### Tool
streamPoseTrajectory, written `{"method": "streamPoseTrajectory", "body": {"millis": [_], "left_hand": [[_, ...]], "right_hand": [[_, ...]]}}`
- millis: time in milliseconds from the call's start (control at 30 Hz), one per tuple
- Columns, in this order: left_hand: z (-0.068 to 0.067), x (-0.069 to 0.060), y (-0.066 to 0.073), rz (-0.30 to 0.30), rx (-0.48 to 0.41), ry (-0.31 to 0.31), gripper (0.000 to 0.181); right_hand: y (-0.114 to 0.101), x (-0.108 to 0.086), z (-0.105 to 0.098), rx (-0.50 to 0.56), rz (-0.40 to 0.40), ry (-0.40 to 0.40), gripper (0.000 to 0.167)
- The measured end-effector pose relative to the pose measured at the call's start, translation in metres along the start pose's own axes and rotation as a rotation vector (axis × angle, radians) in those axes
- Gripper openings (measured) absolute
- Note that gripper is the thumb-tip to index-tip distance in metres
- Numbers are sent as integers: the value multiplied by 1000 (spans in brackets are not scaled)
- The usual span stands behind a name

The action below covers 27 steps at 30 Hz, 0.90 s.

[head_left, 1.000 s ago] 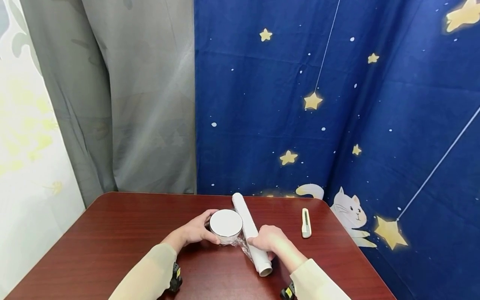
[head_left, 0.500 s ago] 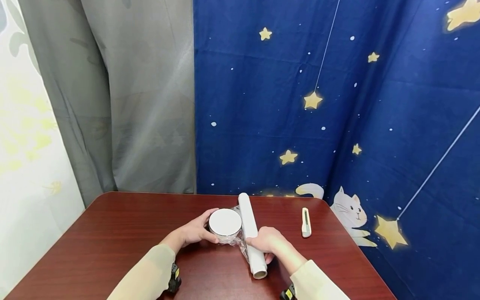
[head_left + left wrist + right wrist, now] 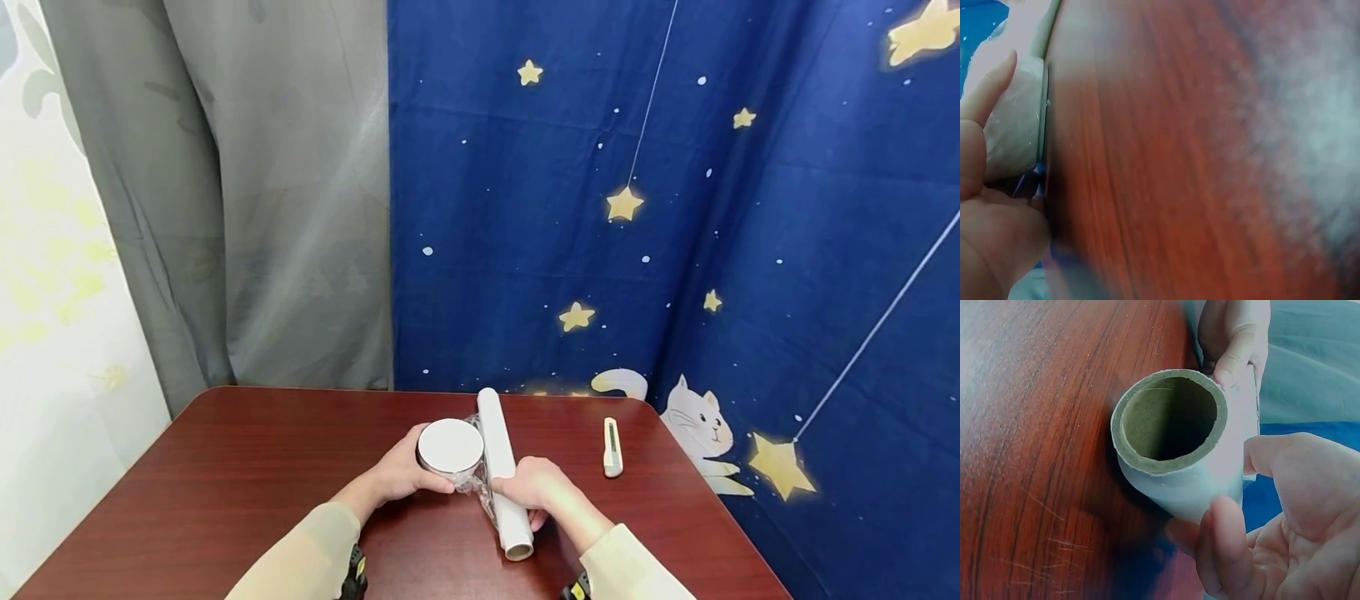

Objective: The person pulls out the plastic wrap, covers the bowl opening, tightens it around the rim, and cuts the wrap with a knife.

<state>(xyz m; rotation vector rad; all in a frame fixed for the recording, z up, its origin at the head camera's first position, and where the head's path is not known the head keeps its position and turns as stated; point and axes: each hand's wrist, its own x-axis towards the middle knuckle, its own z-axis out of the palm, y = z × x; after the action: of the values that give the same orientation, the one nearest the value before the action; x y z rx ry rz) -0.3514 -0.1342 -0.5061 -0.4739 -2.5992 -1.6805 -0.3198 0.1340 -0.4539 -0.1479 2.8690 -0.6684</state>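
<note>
A round container [image 3: 451, 446] with a flat white top stands near the middle of the table. My left hand [image 3: 397, 471] grips its left side, thumb across the front; the far fingers are mostly hidden. Clear crinkled film [image 3: 472, 483] wraps its lower side and stretches to a white roll of plastic wrap [image 3: 495, 442] just to the right. Around the near part of this roll, my right hand [image 3: 534, 482] holds with the thumb on top and fingers on the right side. The right wrist view shows the hollow cardboard core [image 3: 1147, 425] at the near end.
A white utility knife [image 3: 612, 448] lies on the right side of the dark red wooden table [image 3: 285, 450]. Behind the far table edge hang a grey curtain [image 3: 300, 208] and a blue starry curtain [image 3: 517, 208].
The roll's far end has swung right and its near end slightly left. My left hand has shifted around the container, its thumb sliding rightward along the front. The utility knife stays put.
</note>
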Motion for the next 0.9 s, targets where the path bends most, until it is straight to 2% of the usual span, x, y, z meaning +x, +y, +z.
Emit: {"method": "streamPoseTrajectory", "body": {"millis": [100, 233, 333, 567, 733, 900], "left_hand": [[-5, 0, 0, 3, 53, 1, 111], [-11, -2, 0, -44, 178, 15, 113], [-14, -2, -1, -66, 224, 12, 115], [-19, 0, -4, 0, 87, -54, 115], [-18, 0, -3, -7, 30, -76, 115], [-18, 0, -5, -36, 20, -82, 117]], "right_hand": [[0, -1, -2, 17, -3, -11, 43], [0, -3, -4, 35, 0, -23, 42], [1, -3, -3, 30, -3, -23, 42], [4, -5, -2, 80, -3, -45, 41], [7, -7, -5, 131, 19, -65, 43], [9, -7, -6, 151, 27, -68, 44]]}}
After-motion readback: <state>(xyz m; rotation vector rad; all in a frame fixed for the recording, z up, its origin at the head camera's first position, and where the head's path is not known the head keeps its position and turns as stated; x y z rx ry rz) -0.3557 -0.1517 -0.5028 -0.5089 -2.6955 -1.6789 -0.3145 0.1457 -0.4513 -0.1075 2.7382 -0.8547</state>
